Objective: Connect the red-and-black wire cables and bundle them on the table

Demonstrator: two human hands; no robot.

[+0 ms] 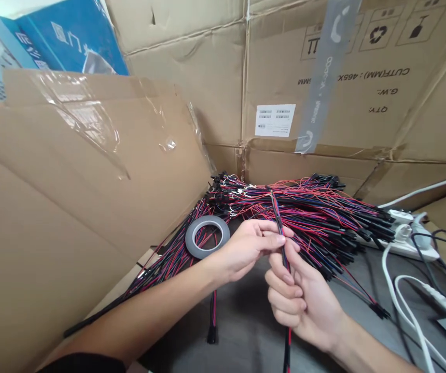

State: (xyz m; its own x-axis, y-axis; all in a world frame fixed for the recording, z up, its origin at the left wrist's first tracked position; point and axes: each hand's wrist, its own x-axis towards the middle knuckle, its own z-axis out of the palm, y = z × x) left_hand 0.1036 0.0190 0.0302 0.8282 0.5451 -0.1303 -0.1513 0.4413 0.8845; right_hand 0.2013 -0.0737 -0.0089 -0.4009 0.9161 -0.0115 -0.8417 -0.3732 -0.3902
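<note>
A wire harness of red, blue and black strands runs upright through both hands, in front of the pile. My left hand pinches it between thumb and fingers. Just below, my right hand is closed around the same harness, its fingers curled and the thumb near the left fingertips. The lower end hangs down past the right hand to the bottom edge of the view. A roll of grey tape rests on wires close to my left wrist.
A big pile of wire harnesses lies behind my hands on the dark table. Cardboard walls the left and back. On the right stand a white power strip and looping white cables. A blue printed bag is at upper left.
</note>
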